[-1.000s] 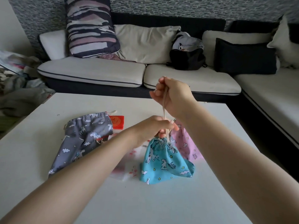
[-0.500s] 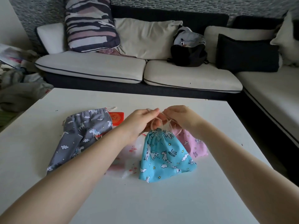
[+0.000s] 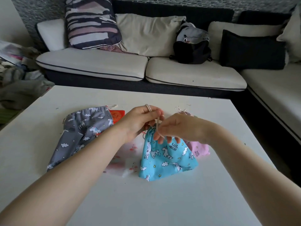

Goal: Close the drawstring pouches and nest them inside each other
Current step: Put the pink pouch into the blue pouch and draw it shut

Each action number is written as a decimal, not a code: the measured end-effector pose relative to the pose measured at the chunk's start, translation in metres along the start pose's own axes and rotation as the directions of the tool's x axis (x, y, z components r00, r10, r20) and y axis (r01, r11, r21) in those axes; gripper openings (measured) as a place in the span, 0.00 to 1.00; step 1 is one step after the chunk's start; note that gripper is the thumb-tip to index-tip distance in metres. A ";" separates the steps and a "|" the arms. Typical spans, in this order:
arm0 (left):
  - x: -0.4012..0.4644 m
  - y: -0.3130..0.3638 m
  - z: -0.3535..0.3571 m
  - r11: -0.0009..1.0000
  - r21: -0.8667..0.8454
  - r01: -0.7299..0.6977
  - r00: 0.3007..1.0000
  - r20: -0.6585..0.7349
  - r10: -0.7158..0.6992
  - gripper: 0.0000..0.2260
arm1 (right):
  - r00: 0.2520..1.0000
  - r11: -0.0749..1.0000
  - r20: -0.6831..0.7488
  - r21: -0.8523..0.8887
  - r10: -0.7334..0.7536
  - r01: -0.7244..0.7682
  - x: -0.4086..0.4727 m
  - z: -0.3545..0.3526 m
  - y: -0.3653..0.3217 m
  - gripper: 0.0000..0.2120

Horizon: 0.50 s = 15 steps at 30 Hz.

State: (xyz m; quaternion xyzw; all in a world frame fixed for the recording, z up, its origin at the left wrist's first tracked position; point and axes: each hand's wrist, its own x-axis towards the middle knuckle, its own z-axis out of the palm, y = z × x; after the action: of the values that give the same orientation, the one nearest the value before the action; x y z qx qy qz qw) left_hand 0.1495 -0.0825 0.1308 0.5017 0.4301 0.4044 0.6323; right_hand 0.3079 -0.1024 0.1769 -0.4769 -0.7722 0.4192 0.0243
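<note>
A blue unicorn-print pouch (image 3: 166, 159) lies on the white table (image 3: 146, 201), its neck gathered tight. My left hand (image 3: 141, 119) and my right hand (image 3: 177, 128) meet right above that neck, each pinching the cream drawstring (image 3: 157, 123); a loop of cord pokes up over my left fingers. Behind the blue pouch, partly hidden by my right wrist, sits a pink pouch (image 3: 199, 149) with its neck drawn in. A larger grey unicorn pouch (image 3: 83, 132) lies flat to the left, its mouth wide and loose.
A red packet (image 3: 117, 115) peeks from behind the grey pouch, and thin clear plastic with red marks (image 3: 125, 162) lies between the pouches. Beyond the table's far edge stands a sofa (image 3: 146, 67) with cushions and a dark backpack (image 3: 192, 46).
One second ago my right hand pulled the cord high above the blue pouch. It has since dropped to the neck, where both hands now work the cord close together.
</note>
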 end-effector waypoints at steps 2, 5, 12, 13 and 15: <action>0.000 0.001 0.000 1.000 0.005 -0.017 1.000 0.004 0.017 0.06 | 0.999 0.999 -0.039 0.048 0.020 -0.018 0.000 -0.003 0.004 0.16; 0.001 0.004 -0.001 0.999 -0.028 -0.029 0.998 -0.058 0.028 0.08 | 0.936 0.993 -0.350 0.117 0.039 0.002 0.011 -0.002 0.014 0.13; -0.001 0.005 0.000 0.987 0.143 -0.068 0.996 -0.054 0.077 0.10 | 0.898 0.974 -0.439 0.207 0.011 0.089 0.022 0.010 0.020 0.03; -0.002 0.006 0.000 0.980 0.176 -0.090 0.993 -0.056 0.102 0.11 | 0.888 0.963 -0.460 0.251 0.028 0.100 0.023 0.010 0.020 0.02; -0.004 0.006 -0.001 0.947 0.281 -0.156 0.979 -0.086 0.187 0.11 | 0.865 0.939 -0.499 0.321 0.057 0.123 0.025 0.013 0.020 0.03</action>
State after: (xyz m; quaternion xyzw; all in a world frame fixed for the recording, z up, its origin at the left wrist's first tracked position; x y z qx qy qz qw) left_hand 0.1471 -0.0855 0.1375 0.5960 0.4709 0.4223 0.4946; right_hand 0.3026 -0.0878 0.1461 -0.5443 -0.6627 0.4080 0.3134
